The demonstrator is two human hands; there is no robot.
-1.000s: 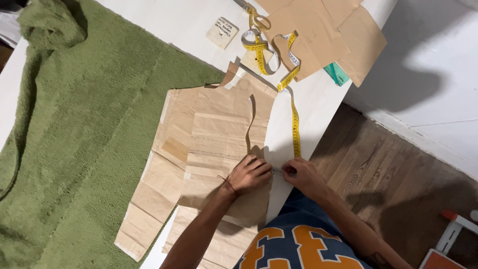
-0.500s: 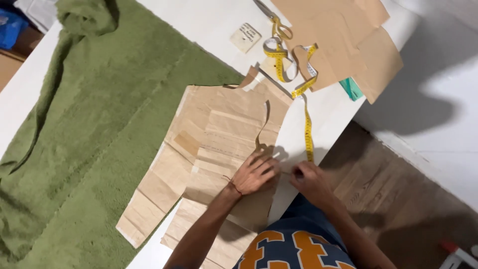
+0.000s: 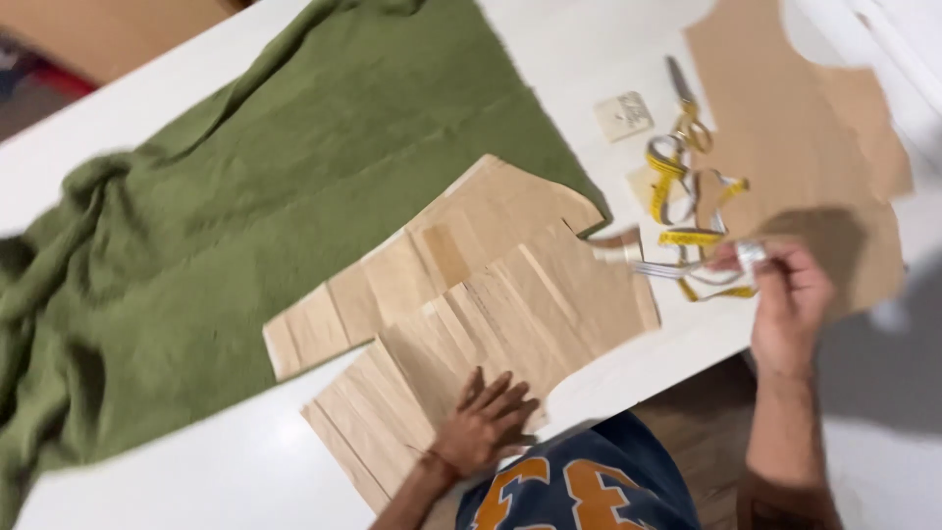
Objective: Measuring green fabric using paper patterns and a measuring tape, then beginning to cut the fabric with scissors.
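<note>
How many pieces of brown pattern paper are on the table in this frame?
3, as far as shows. One pattern piece lies on the green fabric, one sits under the left hand, and a larger sheet lies top right. Overlaps may hide more.

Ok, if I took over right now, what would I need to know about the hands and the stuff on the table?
Left hand: flat, fingers spread, pressing the near brown paper pattern piece.
Right hand: pinching the end of the yellow tape measure, lifted off the white table.
Second pattern piece lies on the green cloth. Scissors and more brown paper lie beyond the tape.
Done: pattern laid out. The cloth looks uncut.
</note>
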